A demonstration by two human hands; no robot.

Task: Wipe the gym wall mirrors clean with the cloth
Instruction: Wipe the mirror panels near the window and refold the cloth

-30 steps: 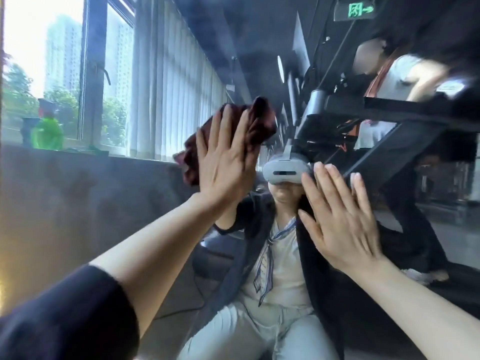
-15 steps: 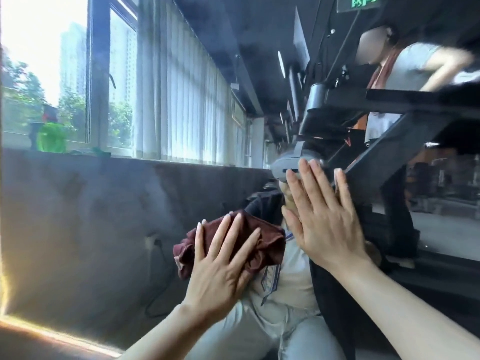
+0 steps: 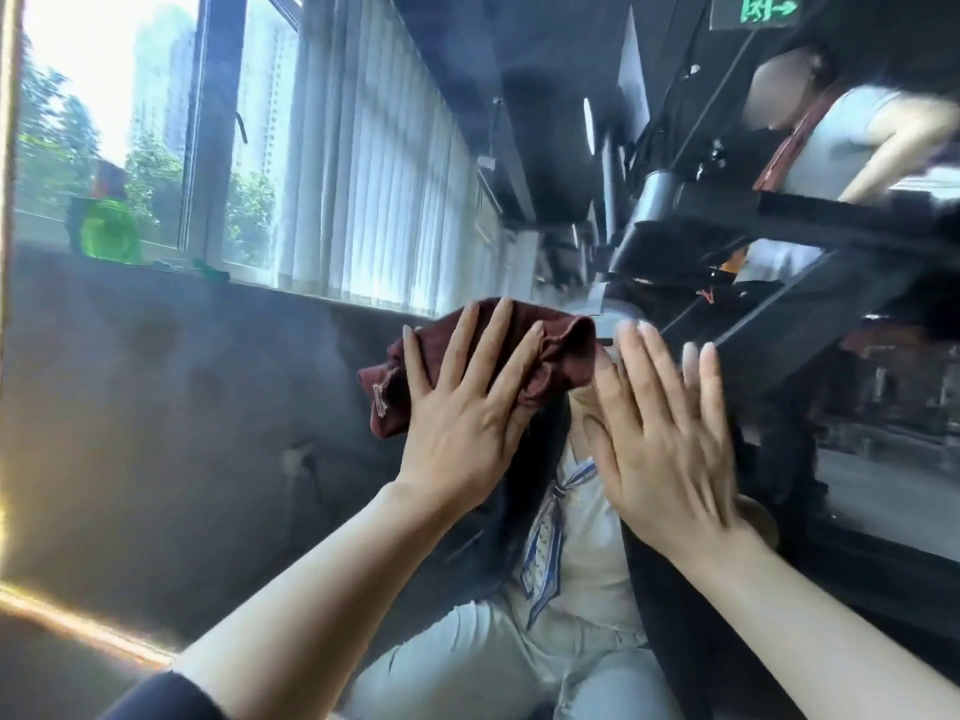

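The wall mirror (image 3: 171, 418) fills the head view and reflects a window, blinds and me crouching. My left hand (image 3: 462, 407) presses a crumpled dark red cloth (image 3: 556, 356) flat against the glass, fingers straight and spread. Just to its right, my right hand (image 3: 670, 439) lies flat on the mirror with straight fingers and holds nothing. The cloth sticks out above and to both sides of my left fingers.
The mirror's bright lower-left edge (image 3: 62, 621) runs diagonally at the bottom left. Reflected in the glass are a black treadmill (image 3: 779, 262), a person (image 3: 841, 132) on it at the upper right, and a green bottle (image 3: 109, 236) on the window sill.
My left hand swept the cloth down the mirror from head height, then came back up a little and to the right. My right hand stayed flat on the glass.
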